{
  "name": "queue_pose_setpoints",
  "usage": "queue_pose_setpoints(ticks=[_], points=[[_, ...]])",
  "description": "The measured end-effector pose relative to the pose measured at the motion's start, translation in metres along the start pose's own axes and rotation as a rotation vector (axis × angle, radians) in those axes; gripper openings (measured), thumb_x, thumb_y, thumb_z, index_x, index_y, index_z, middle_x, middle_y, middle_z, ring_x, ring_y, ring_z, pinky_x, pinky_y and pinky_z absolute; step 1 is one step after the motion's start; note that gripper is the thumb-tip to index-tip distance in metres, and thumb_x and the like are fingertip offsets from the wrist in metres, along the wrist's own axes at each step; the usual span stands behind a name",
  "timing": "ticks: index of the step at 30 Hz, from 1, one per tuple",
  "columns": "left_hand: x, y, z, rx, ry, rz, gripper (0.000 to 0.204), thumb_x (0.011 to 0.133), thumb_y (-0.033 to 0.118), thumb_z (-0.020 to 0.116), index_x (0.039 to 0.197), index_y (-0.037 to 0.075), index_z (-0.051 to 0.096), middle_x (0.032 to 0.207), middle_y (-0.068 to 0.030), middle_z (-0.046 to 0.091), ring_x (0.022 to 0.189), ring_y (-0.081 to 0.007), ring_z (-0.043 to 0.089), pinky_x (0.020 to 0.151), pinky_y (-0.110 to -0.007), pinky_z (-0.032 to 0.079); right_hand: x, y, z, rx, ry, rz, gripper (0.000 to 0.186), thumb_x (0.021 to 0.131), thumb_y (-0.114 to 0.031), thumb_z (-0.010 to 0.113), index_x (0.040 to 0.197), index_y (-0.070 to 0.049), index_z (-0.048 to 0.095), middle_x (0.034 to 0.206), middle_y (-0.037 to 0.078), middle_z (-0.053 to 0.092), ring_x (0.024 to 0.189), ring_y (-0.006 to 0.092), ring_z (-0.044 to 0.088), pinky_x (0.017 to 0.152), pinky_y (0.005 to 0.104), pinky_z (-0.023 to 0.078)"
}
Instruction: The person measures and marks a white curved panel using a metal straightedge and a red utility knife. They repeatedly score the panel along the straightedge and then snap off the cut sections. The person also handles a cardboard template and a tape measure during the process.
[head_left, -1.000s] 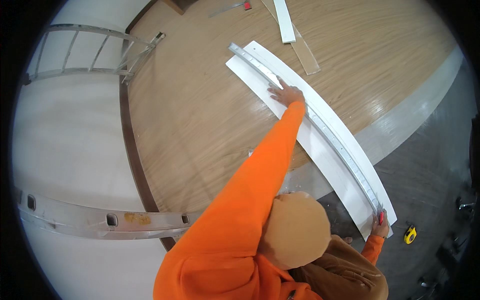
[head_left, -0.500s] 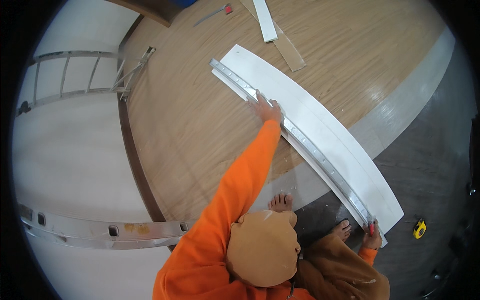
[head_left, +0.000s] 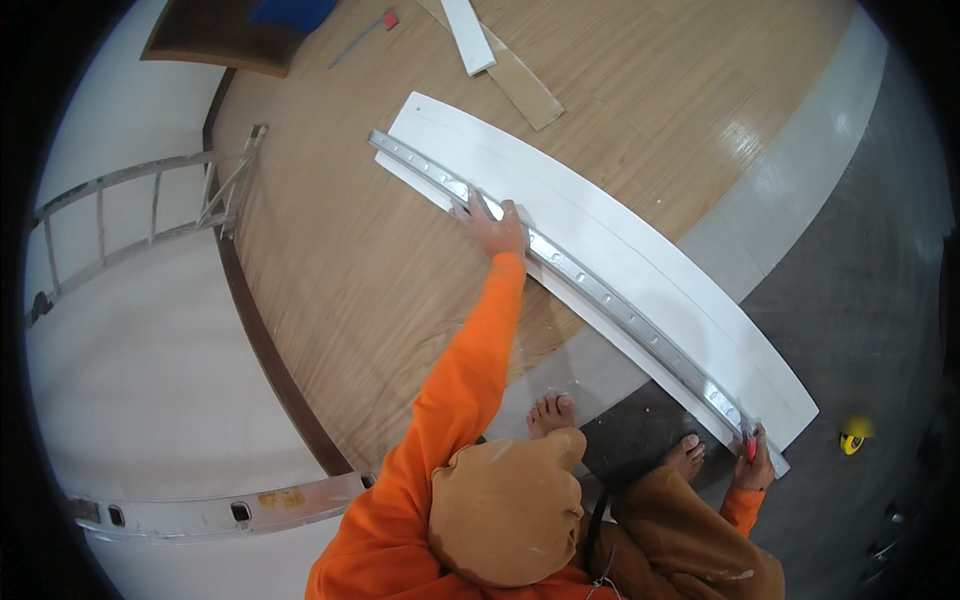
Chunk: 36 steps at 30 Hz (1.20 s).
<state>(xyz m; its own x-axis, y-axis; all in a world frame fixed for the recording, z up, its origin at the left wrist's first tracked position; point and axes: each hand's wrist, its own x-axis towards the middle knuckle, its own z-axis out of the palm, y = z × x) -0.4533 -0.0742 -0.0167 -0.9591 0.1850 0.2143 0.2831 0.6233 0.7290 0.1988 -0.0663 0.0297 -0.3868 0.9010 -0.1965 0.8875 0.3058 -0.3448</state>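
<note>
My left hand (head_left: 492,225) grips a long perforated metal channel (head_left: 610,300) lying along a white board (head_left: 620,240), its fingers over the channel toward the upper end. A faint line runs along the board's length. At the lower right end, my right hand (head_left: 755,462) holds a red utility knife (head_left: 751,445) against the channel. My bare feet (head_left: 550,415) are just below the board's near long edge, beside my brown-clad knees. A yellow tape measure (head_left: 852,443) lies on the dark floor to the right of the board.
At left are a metal ladder (head_left: 100,225) by the wall and an aluminium rail (head_left: 200,515) below it. Offcut strips (head_left: 530,90), a thin tool with a red end (head_left: 390,20) and wooden furniture (head_left: 200,40) are at the top. The flooring (head_left: 330,300) changes from wood-look to dark.
The channel now sits closer to the board's near long edge, uncovering more white surface and the line. My left hand moved with it. The view has also shifted.
</note>
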Motion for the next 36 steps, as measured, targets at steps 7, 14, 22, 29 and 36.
queue_pose_setpoints(ticks=[7, 14, 22, 29, 36], points=[[0.011, -0.017, 0.001, 0.146, -0.083, 0.029, 0.079, 0.086, 0.03, 0.066, 0.158, 0.012, 0.04, 0.164, -0.033, 0.023, 0.153, -0.0533, 0.017, 0.123, -0.059, 0.023, 0.006, -0.003, -0.003, 0.022, -0.039, 0.023, 0.071, 0.082, -0.005, 0.074, 0.148, -0.02, 0.056, 0.105, 0.016, 0.074, 0.087, 0.038, 0.073, 0.07, 0.0445, 0.058], [0.048, -0.033, 0.003, 0.425, -0.071, -0.091, 0.081, 0.096, 0.049, 0.06, 0.163, 0.014, 0.03, 0.168, -0.025, 0.023, 0.152, -0.055, 0.016, 0.122, -0.063, 0.022, 0.007, -0.023, -0.003, 0.072, -0.018, 0.082, 0.068, 0.085, -0.006, 0.074, 0.148, -0.02, 0.056, 0.109, 0.016, 0.074, 0.093, 0.0361, 0.074, 0.073, 0.044, 0.059], [0.09, -0.108, 0.024, 0.272, -0.289, -0.08, 0.088, 0.093, 0.052, 0.063, 0.161, 0.01, 0.027, 0.161, -0.0218, 0.033, 0.14, -0.047, 0.037, 0.115, -0.059, 0.035, -0.019, 0.009, -0.019, 0.365, 0.188, 0.718, 0.086, 0.078, -0.024, 0.092, 0.152, -0.018, 0.049, 0.133, 0.013, 0.069, 0.119, 0.0236, 0.068, 0.098, 0.0354, 0.055], [0.097, -0.028, -0.014, -0.008, -0.401, -0.366, 0.102, 0.089, 0.045, 0.069, 0.162, 0.002, 0.012, 0.151, -0.0322, 0.038, 0.127, -0.0417, 0.056, 0.101, -0.052, 0.055, -0.044, 0.043, -0.006, 0.751, 0.484, 0.88, 0.059, 0.084, -0.033, 0.088, 0.127, -0.001, 0.065, 0.111, 0.006, 0.07, 0.099, 0.0137, 0.064, 0.088, 0.0291, 0.052], [0.124, -0.023, -0.023, 0.074, -0.424, -0.374, 0.085, 0.097, 0.046, 0.058, 0.162, 0.012, 0.014, 0.153, -0.021, 0.044, 0.126, -0.0398, 0.059, 0.1, -0.059, 0.056, -0.023, 0.018, -0.007, 0.949, 0.503, 1.109, 0.038, 0.087, -0.032, 0.085, 0.101, -0.003, 0.065, 0.075, 0.001, 0.062, 0.059, 0.0106, 0.056, 0.053, 0.0272, 0.047]])
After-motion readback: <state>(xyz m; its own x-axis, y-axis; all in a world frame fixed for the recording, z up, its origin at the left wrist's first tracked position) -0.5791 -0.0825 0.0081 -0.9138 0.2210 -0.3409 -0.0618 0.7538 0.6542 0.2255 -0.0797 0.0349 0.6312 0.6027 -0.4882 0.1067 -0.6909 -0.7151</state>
